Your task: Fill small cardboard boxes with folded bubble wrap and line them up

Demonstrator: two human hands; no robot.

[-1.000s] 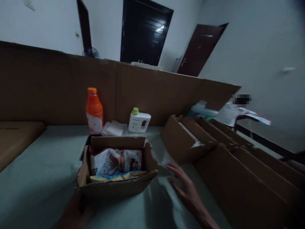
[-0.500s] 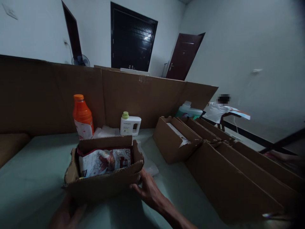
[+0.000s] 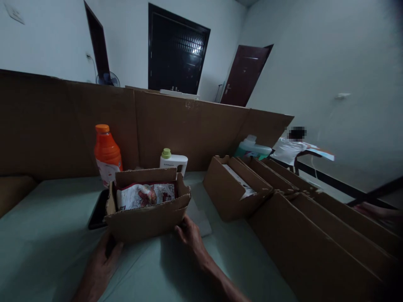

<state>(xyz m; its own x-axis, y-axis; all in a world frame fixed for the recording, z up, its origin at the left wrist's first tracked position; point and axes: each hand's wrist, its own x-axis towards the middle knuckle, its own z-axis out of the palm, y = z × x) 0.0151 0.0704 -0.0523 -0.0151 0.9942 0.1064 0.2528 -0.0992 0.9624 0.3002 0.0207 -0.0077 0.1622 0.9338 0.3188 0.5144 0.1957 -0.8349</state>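
Observation:
A small open-topped cardboard box (image 3: 141, 226) is held between my two hands at the middle of the table. Inside it lies a white and dark red printed packet (image 3: 145, 196). My left hand (image 3: 105, 256) grips the box's lower left corner, its fingertips partly hidden underneath. On the lower right corner, my right hand (image 3: 190, 235) has its thumb on the front and its fingers round the side. Just left of the box is a flat black object (image 3: 98, 209), partly covered by it. An orange bottle (image 3: 107, 153) and a white jug with a green cap (image 3: 173, 160) stand behind.
On the right, several open cardboard boxes (image 3: 233, 201) stand side by side, one with something white in it. A jug of green liquid (image 3: 252, 147) is behind them. A tall cardboard screen (image 3: 189, 126) runs along the back. Another person (image 3: 285, 151) is beyond it.
The box has moved away from me and a little to the right, with both hands on it. The flat black object beside it has come into view, and the white jug is now more covered.

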